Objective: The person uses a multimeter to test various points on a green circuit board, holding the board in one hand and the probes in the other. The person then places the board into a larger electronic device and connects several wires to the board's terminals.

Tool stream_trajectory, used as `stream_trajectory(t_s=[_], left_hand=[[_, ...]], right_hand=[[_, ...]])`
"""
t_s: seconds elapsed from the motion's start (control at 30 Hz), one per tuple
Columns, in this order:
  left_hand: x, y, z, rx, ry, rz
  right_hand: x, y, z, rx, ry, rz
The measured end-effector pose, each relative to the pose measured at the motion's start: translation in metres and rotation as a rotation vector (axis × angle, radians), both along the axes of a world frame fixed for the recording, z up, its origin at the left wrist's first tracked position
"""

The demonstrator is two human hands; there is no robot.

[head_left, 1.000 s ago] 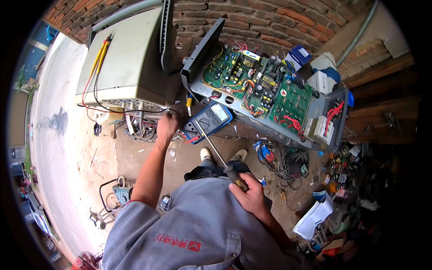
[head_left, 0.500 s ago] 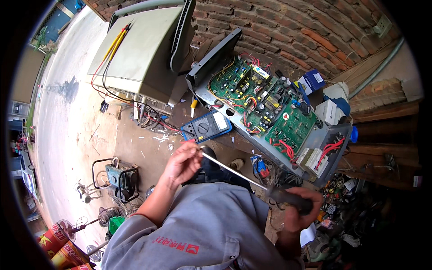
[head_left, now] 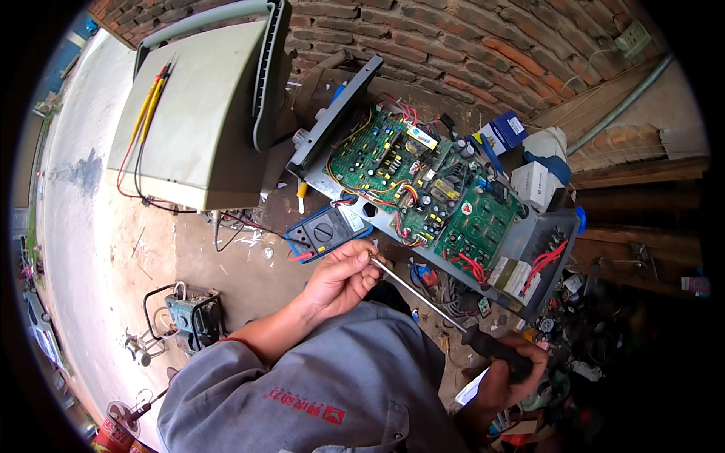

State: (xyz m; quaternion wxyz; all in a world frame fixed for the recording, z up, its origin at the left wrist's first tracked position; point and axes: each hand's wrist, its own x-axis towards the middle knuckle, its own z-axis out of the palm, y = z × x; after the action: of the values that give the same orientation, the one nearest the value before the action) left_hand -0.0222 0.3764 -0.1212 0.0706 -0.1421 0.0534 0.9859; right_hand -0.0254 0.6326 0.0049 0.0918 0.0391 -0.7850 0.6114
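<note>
A long screwdriver (head_left: 491, 349) with a black handle and thin metal shaft slants across in front of my body. My right hand (head_left: 521, 377) is wrapped round its handle at the lower right. At the other end of the shaft, my left hand (head_left: 338, 281) has its thumb and fingertips pinched at the tip. Whether a small part sits there is hidden by the fingers. Beyond the shaft lies an opened grey metal unit (head_left: 411, 234) with green circuit boards (head_left: 472, 215). A blue-edged multimeter (head_left: 325, 230) lies just past my left hand, against the unit's near edge.
A large beige instrument (head_left: 200, 113) stands at the left, with yellow test probes (head_left: 153, 98) on top. A yellow-handled tool (head_left: 302, 198) lies by the multimeter. Boxes (head_left: 531, 185) sit behind the unit, before a brick wall (head_left: 423, 45). Cables and parts clutter the lower right.
My view has shifted, so the bench things appear further left. My left fingers have closed in more tightly at the screwdriver's tip. My right hand keeps its hold on the handle.
</note>
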Motion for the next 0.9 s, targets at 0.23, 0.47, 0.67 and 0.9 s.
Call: stream_trajectory(t_s=[0.23,0.47,0.67,0.9], left_hand=[[-0.012,-0.006,-0.006,0.011,-0.084,-0.059],[-0.021,-0.012,-0.012,0.039,-0.096,-0.152],[-0.032,-0.012,-0.007,0.066,-0.178,-0.216],[-0.051,-0.022,-0.007,0.209,-0.254,-0.338]], right_hand=[[0.008,-0.016,0.009,0.147,-0.006,-0.087],[0.021,-0.024,0.021,0.232,-0.089,-0.182],[0.007,-0.057,0.026,0.271,0.124,-0.148],[0.002,-0.092,0.044,0.348,0.123,-0.04]])
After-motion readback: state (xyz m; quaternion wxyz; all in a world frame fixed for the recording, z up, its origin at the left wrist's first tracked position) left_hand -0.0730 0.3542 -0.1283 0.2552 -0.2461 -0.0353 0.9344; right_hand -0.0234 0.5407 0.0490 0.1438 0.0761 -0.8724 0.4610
